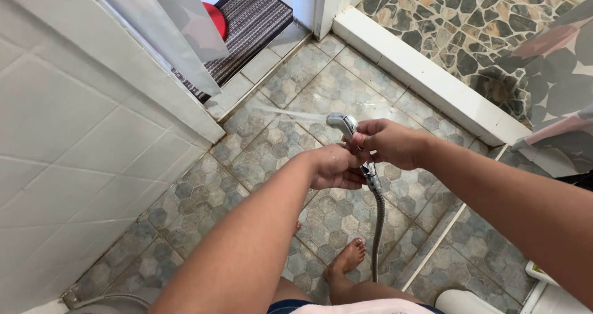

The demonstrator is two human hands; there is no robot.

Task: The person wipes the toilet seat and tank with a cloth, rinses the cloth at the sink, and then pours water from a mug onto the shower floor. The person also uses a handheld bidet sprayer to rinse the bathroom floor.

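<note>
Handheld chrome bidet sprayer [343, 125] at the centre of the frame, head pointing toward the upper left, long axis running from upper left down to lower right into the ribbed metal hose [378, 221]. Right hand [389, 142] wrapped closed around the sprayer's neck just behind the head, fingers curled over the top, thumb side toward the trigger. Left hand [333, 165] just below and left of it, touching or nearly touching the handle where it meets the hose, fingers curled loosely inward; whether actually clamped on the handle cannot be told from this angle. Thin stream of water [290, 113] leaving the head toward the left of the frame, across the patterned floor tiles [296, 73]. Hose dropping straight down from the two hands toward the lower centre, passing just right of a bare foot [346, 258]. Right hand the nearer one to the head; left hand nearer to the hose joint. White tiled wall [74, 135] filling the left side, striped doormat [247, 23] at the upper centre beyond the doorway, white raised curb [426, 79] running diagonally across the upper right, pebble shower floor [469, 23] beyond it, white toilet rim [543, 295] at the lower right corner.
</note>
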